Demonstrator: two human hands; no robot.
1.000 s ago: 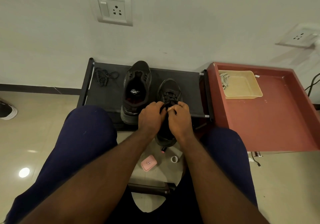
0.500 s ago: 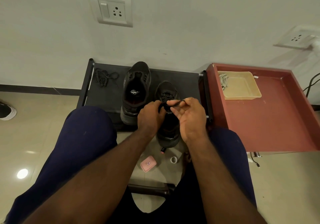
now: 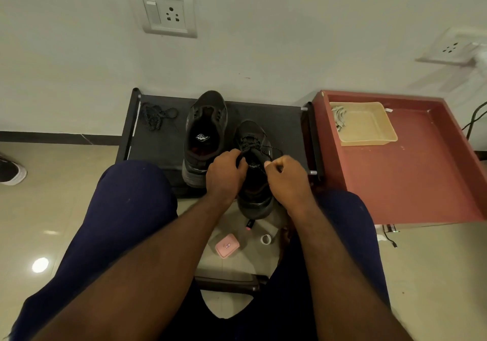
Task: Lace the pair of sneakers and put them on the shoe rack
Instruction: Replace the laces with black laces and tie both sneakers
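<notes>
We are gripping the sneaker (image 3: 252, 137) with our curled left hand (image 3: 226, 172) and pinching its lace (image 3: 264, 147) in our right hand (image 3: 287, 176), its heel overhanging the front edge of the shoe rack (image 3: 160, 147).

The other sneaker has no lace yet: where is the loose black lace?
In the head view, the loose lace lies bunched at the back left corner of the shoe rack, left of the unlaced sneaker.

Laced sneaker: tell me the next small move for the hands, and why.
Probably pull both ends of the lace outward to snug the top crossing. The left hand and right hand each seem to pinch an end, and the lace loops slack over the upper eyelets of the sneaker.
</notes>
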